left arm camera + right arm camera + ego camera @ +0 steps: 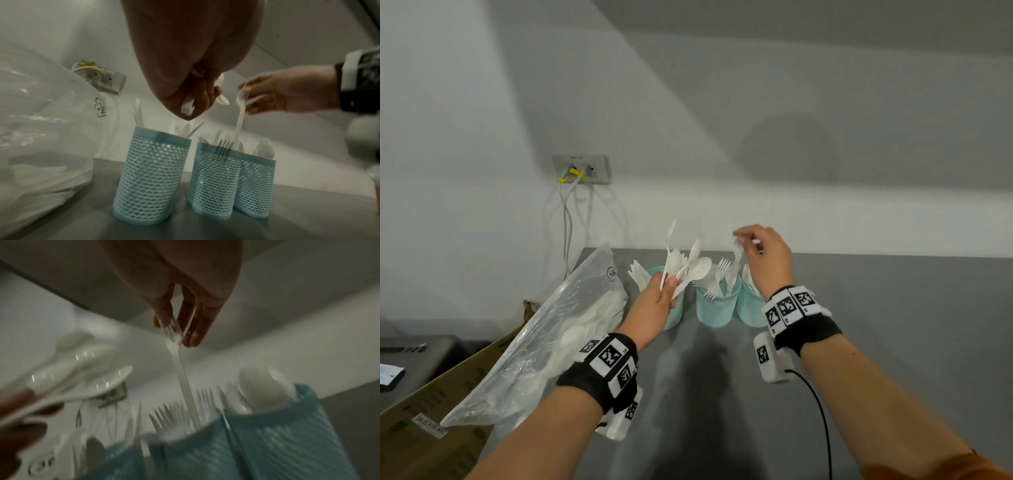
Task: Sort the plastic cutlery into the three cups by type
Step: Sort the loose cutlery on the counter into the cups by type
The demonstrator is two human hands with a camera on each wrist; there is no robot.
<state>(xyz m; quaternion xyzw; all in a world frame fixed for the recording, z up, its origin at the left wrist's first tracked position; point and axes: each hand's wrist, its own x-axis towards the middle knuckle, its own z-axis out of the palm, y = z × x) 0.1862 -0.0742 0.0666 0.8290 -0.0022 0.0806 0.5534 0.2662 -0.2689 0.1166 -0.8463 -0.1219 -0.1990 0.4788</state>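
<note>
Head view: right hand (767,260) pinches fork (737,255).

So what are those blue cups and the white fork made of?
The cups look like moulded plastic, matte pale turquoise: the walls are a fine open mesh under a solid rim, though coated metal can't be ruled out. The fork pinched by the right hand looks like thin white plastic, slightly glossy and a little see-through along the handle.
</note>
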